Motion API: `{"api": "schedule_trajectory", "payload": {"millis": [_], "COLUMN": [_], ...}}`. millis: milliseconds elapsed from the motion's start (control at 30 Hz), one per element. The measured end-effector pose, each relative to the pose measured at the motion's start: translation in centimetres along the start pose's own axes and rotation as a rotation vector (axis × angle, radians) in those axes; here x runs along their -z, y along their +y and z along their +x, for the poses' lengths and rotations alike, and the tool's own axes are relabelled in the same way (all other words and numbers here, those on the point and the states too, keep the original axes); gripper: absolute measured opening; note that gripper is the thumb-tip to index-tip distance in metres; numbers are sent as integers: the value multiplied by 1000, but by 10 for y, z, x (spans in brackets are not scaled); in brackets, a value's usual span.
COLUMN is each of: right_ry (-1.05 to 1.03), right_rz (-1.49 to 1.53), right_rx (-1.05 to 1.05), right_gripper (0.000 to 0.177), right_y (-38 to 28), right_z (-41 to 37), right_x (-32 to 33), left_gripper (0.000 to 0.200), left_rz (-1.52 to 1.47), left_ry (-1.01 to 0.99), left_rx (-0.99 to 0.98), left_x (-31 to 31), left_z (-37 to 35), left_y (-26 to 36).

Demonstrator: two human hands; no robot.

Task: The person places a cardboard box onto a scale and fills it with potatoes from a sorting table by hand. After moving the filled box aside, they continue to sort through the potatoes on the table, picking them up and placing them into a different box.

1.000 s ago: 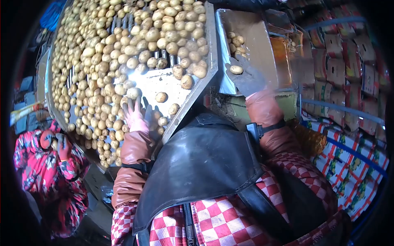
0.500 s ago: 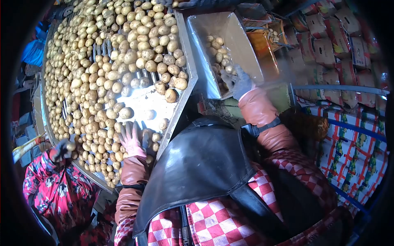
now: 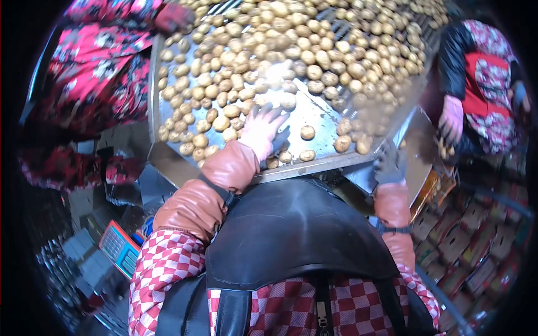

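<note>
**Tan potatoes [image 3: 221, 122] crowd a metal table [image 3: 322, 120]**

Round to oval and mostly pale yellow-tan, potatoes lie packed together across the tabletop, some bleached by a patch of glare near the middle. Sizes are mixed. Several along the front edge show brown, earthy blotches on their skins, while those at the right edge blur. A lone potato [image 3: 307, 132] sits on bare metal, well apart from the main spread, its surface mottled with darker marks.

The person's left hand [image 3: 263, 130], in a pink-and-grey glove, rests palm down among the potatoes at the front, fingers spread and not closed around any. The right hand [image 3: 390, 165], gloved in grey, is at the near end of a cardboard box [image 3: 417, 162] beside the table; blur hides whether it grips anything. At far right, a co-worker's pink-gloved hand [image 3: 451, 120] hangs beyond the box.
</note>
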State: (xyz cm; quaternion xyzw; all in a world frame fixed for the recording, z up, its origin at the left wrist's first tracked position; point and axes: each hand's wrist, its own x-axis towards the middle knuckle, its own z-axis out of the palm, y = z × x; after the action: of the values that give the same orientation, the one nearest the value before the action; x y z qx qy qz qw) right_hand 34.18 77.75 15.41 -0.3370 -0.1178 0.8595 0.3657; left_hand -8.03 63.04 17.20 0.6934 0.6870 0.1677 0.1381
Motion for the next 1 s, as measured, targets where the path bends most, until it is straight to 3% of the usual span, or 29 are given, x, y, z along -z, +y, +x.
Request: {"api": "schedule_trajectory", "payload": {"millis": [67,100,133,200,233,267,333,367,400,433,467,533,600,633,667,700,733,800,867,933,967,1000], "right_ry": [63,89,116,-181,-218,-236,-254,-255,-253,-300,-203,-99,-51,-209,-315,-491,-617,-950,-1081,-602,-380,-392], "right_rz": [-464,-626,-784,-1047,-1315,-1217,-1309,-1471,-1631,-1409,-1535,-1964,-2471,-2680,-2765,-2658,-2444,-2542,-2317,-1917,-1547,-1400], "right_rx": [-3,-208,-409,-143,-72,-4,69,198,329,405,433,776,177,611,507,581,477,230,108,-239,-229,-196], "right_gripper": [49,46,43,42,45,44,42,41,40,41,47,61,72,81,83,82,76,70,63,51,43,50], "right_y": [35,41,48,71,77,93,102,107,110,115,115,110,133,153,167,173,184,202,182,146,148,144], "right_z": [45,76,100,110,126,159,202,198,193,216,256,228,213,206,197,168,160,148,150,144,151,170], "right_x": [-89,-122,-149,-182,-201,-181,-200,-231,-263,-259,-242,-273,-282,-243,-239,-246,-239,-228,-236,-268,-246,-226], "left_gripper": [54,55,51,47,48,48,55,59,58,58,57,57,56,55,54,54,55,60,64,61,59,58], "left_rz": [120,106,135,104,141,144,188,155,156,111,67,110,149,153,155,166,132,47,13,-37,-139,-239], "left_ry": [-107,7,-39,22,115,127,182,59,52,30,9,88,201,266,334,337,411,367,188,74,69,65], "left_rx": [151,163,236,503,538,555,659,533,250,235,220,332,519,572,624,548,467,419,496,492,599,704], "left_x": [11,-6,17,7,-5,-5,-8,-1,-11,-17,-10,8,5,6,7,21,34,42,51,38,50,64], "left_z": [-25,-49,-61,-88,-99,-100,-85,-77,-81,-87,-88,-95,-97,-88,-73,-52,-24,29,71,94,98,99], "left_y": [-14,-42,-42,-50,-55,-50,-27,-20,-31,-45,-54,-68,-56,-53,-50,-52,-53,-75,-90,-124,-118,-108]}}
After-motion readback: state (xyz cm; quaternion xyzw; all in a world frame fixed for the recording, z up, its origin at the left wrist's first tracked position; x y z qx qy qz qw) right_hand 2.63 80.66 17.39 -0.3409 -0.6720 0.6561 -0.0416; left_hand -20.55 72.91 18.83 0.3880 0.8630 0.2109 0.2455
